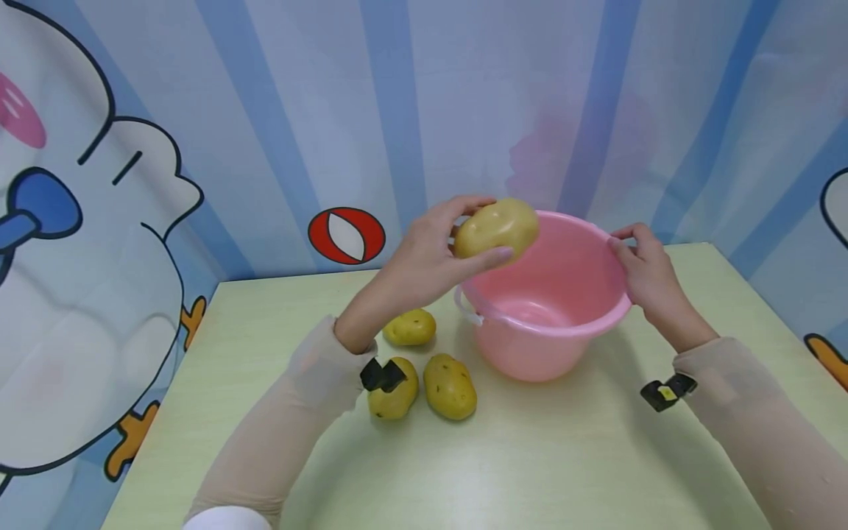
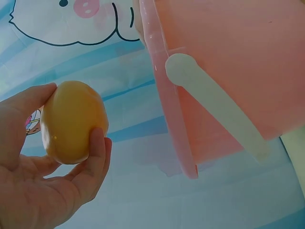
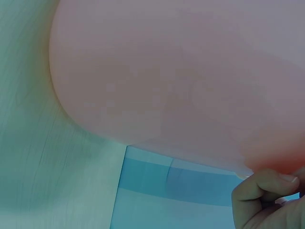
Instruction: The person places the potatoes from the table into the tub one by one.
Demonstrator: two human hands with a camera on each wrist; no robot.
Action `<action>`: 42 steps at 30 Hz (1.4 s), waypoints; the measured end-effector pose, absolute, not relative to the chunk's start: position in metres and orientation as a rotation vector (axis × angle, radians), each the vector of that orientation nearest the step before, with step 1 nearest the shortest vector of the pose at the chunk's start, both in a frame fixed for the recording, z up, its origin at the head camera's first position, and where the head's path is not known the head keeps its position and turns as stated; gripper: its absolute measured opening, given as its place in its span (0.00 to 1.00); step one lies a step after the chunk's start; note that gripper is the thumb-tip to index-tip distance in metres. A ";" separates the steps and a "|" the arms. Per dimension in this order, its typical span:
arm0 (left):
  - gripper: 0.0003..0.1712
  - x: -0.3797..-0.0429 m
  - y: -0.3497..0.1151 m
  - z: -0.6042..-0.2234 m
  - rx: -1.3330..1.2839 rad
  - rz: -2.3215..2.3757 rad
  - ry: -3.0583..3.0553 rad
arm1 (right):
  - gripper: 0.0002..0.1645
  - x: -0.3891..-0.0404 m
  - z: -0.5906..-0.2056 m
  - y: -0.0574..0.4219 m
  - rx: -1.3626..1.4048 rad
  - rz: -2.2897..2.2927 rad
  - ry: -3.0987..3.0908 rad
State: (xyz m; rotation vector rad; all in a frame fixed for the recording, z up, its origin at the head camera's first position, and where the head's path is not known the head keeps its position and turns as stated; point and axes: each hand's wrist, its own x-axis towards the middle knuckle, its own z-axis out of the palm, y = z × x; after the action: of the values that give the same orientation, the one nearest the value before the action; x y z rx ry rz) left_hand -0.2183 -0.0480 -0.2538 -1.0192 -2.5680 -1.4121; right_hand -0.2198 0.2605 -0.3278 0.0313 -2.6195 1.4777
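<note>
My left hand point(image 1: 433, 246) grips a yellow potato point(image 1: 498, 230) between thumb and fingers, above the near left rim of a pink bucket point(image 1: 543, 353). In the left wrist view the same potato point(image 2: 74, 121) sits in the curled fingers, apart from the bucket's rim point(image 2: 164, 95). At the bucket's right side my right hand point(image 1: 645, 276) pinches the rim, thumb and fingers bent over it. The right wrist view has those fingers point(image 3: 267, 186) low in the corner, against the bucket's outer wall point(image 3: 157, 81). The bucket's visible inside holds nothing.
On the pale table point(image 1: 530, 456) left of the bucket lie three more potatoes: one at the back point(image 1: 411, 327), one partly behind the left wrist point(image 1: 394, 397), one nearer the bucket point(image 1: 450, 386). A white handle point(image 1: 469, 308) hangs on the bucket's left side. Behind rises a striped blue backdrop point(image 1: 318, 110).
</note>
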 end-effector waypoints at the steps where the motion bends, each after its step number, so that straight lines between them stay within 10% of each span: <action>1: 0.36 -0.219 -0.047 -0.253 -1.024 -1.405 -2.567 | 0.28 -0.220 -0.328 0.261 0.032 1.478 -2.617; 42: 0.30 -0.222 -0.047 -0.245 -1.043 -1.436 -2.535 | 0.29 -0.227 -0.330 0.262 0.035 1.467 -2.631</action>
State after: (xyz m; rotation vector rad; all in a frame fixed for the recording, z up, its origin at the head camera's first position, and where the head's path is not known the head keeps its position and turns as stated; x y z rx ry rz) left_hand -0.2221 -0.0467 -0.2452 -1.0427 -2.5346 -1.4361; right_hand -0.2266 0.2621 -0.3299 0.0347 -2.6314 1.4672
